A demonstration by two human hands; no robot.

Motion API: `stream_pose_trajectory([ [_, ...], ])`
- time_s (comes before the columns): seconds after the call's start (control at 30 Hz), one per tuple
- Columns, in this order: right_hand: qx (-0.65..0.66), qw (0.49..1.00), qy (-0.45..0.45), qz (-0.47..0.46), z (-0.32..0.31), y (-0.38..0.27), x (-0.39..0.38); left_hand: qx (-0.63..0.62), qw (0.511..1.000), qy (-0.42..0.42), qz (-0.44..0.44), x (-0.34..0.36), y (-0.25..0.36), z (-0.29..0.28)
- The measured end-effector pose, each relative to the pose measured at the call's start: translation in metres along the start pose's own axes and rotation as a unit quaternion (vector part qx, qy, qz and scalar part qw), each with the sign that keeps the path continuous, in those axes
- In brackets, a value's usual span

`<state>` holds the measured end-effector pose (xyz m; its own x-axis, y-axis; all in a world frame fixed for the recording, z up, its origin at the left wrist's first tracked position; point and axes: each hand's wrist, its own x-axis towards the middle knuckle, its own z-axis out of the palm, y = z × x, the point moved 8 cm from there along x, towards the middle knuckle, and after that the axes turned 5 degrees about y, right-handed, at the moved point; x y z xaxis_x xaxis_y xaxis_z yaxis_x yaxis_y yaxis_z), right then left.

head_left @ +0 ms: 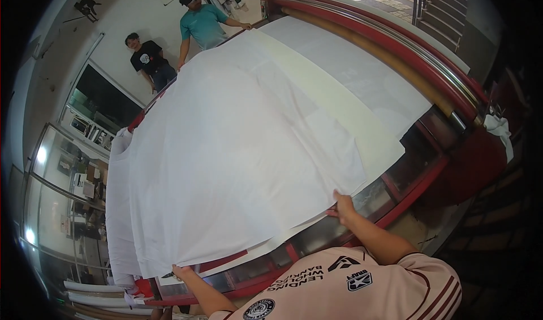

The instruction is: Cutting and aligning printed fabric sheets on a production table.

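We are pinching the near edge of the white cloth (237, 139) with both hands: our left hand (182, 272) is gripping its near-left corner, our right hand (343, 209) a spot just beside its near-right one. The cloth is spreading ahead of both, its length seemingly running toward a co-worker (203, 28). Our right hand is sitting nearer the pale yellow sheet (380, 144); beyond, flat room is opening toward the brown roller (390, 65).

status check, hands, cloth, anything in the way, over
Left hand at white cloth's near left corner, right hand holding near edge farther right. Cloth spread over pale sheet, creased near right hand. Nothing seen lying on top.
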<state>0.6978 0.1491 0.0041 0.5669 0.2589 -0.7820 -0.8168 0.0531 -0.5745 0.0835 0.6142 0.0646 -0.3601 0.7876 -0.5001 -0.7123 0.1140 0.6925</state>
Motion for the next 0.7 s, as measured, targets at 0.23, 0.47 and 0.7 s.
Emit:
stream_pose_trajectory([
  [0.23, -0.345, 0.795, 0.305, -0.394, -0.068, -0.174, 0.043, 0.058, 0.996, 0.030, 0.065, -0.010, 0.012, -0.004],
  [0.47, -0.589, 0.695, 0.255, -0.325, -0.040, -0.189, 0.112, 0.075, 0.995, -0.042, 0.041, 0.006, 0.043, -0.012],
  [0.7, -0.252, 0.807, 0.303, -0.441, -0.083, -0.242, 0.086, 0.064, 0.995, -0.011, 0.071, -0.042, 0.036, -0.009],
])
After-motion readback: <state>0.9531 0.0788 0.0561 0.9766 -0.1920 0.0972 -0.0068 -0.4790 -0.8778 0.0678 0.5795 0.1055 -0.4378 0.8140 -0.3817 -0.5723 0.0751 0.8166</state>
